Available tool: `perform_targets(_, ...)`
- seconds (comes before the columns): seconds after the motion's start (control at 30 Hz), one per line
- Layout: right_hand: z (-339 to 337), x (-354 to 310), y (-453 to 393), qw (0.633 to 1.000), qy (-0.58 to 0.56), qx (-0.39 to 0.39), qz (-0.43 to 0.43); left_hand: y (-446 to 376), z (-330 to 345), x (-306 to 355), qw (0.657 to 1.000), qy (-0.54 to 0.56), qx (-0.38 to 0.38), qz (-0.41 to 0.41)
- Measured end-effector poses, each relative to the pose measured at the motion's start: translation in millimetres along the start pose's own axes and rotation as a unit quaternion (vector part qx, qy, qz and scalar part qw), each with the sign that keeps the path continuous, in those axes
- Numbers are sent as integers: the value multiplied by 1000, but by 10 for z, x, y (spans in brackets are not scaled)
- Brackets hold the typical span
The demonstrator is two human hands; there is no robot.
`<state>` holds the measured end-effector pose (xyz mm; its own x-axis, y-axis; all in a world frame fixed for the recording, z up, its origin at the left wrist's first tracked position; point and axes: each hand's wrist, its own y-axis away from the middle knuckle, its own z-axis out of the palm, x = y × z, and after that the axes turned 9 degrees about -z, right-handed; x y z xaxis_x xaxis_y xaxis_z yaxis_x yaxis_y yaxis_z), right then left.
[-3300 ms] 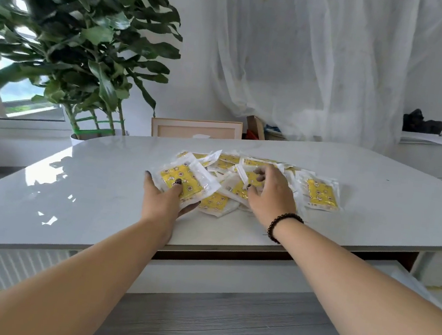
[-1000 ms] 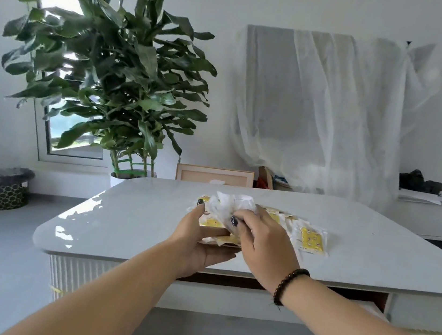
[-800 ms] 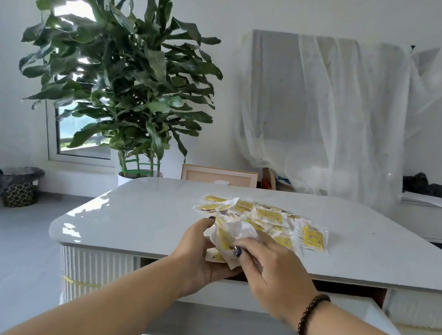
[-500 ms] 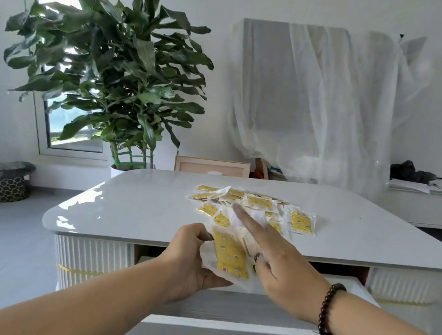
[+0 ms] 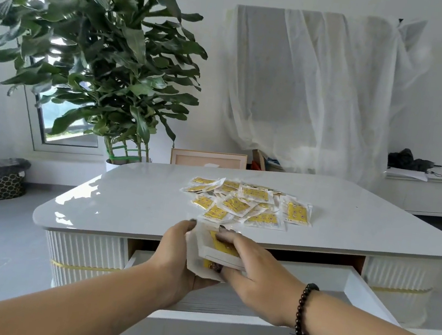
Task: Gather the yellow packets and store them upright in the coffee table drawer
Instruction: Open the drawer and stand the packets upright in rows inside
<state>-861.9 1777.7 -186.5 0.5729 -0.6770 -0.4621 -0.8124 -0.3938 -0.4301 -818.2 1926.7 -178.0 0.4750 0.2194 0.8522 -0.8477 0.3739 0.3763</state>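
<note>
While both the left hand (image 5: 179,249) and right hand (image 5: 250,269) gripped a small stack of packets (image 5: 220,251) above the open drawer (image 5: 358,286), most packets (image 5: 246,203) lay on the tabletop (image 5: 131,197). The slick stack could fan apart and land flat if either grip loosened.

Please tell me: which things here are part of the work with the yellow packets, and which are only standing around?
Part of the job:
- small stack of yellow packets, held by left hand and right hand
- loose yellow packets on the tabletop
- open white drawer

Only standing around:
- large green potted plant
- patterned waste bin

Leafy plant (image 5: 99,61) beside window (image 5: 59,123)
</note>
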Motion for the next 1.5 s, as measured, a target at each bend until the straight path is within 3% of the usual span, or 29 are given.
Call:
perform_targets(0.1,73,-1,9,999,-28,6,17,12,-42,8,999,-38,-17,-4)
perform_targets(0.17,117,25,8,993,-109,-7,45,26,-71,-11,998,-66,-5,-3)
perform_targets(0.27,62,60,-22,929,-354,-6,105,14,-153,-62,994,-97,43,1)
perform_targets(0.33,-3,95,-38,891,-429,39,142,19,-213,-75,991,-118,69,6)
perform_targets(0.5,5,191,-88,922,-293,153,199,64,-302,-52,984,-157,78,32)
perform_targets(0.73,52,48,-101,898,-340,119,250,122,-306,-59,975,-210,35,68)
perform_targets(1.0,134,39,-86,871,-347,164,307,101,-358,-93,945,-317,-45,70)
perform_targets(1.1,185,47,-90,862,-356,173,316,70,-377,-117,931,-354,-41,75)
perform_targets(1.2,227,43,-109,848,-373,182,331,39,-387,-135,939,-334,-26,78)
perform_targets(1.3,233,26,-129,848,-377,169,333,25,-390,-133,953,-293,-17,80)
perform_targets(1.5,264,-36,-103,897,-311,70,307,-20,-439,-115,964,-251,8,92)
